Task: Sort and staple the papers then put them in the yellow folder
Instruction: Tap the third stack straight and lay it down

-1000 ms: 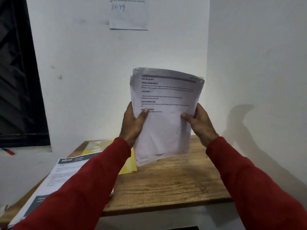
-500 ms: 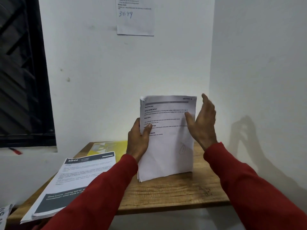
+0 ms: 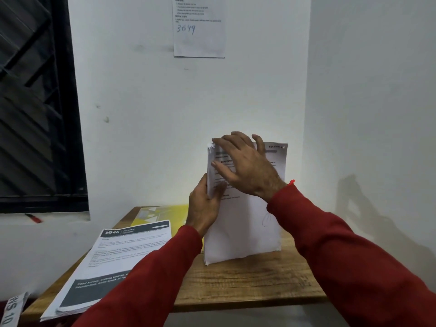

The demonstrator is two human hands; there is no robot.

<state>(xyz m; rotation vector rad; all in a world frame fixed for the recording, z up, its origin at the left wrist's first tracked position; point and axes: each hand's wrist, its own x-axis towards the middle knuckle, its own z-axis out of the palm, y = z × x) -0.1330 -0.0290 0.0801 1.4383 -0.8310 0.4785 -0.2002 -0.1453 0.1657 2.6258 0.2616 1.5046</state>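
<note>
A small wooden table (image 3: pixel 247 279) stood pushed into the corner of two white walls, with a dark window (image 3: pixel 35 102) at the left and a printed sheet (image 3: pixel 199 31) stuck on the back wall, a number handwritten on it. Near the table's left edge lay a pile of printed pages (image 3: pixel 118 258), its near corner hanging over the front-left edge. Behind it, toward the back edge, lay the yellow folder (image 3: pixel 162 214) — partly hidden by the left arm in its red sleeve (image 3: pixel 146 284).

The stack of papers (image 3: pixel 243 232) stood upright on its bottom edge near the middle of the table, toward the back. The left hand (image 3: pixel 204 213) was closed on the stack's left edge, thumb across the front. The right hand (image 3: pixel 245 166) lay spread wide and flat against the upper front of the top sheet, fingers reaching to the top-left corner — gripping nothing. It covered much of the printed text. A strip of paper (image 3: pixel 14 310) with large letters showed beside the table's front-left corner.
</note>
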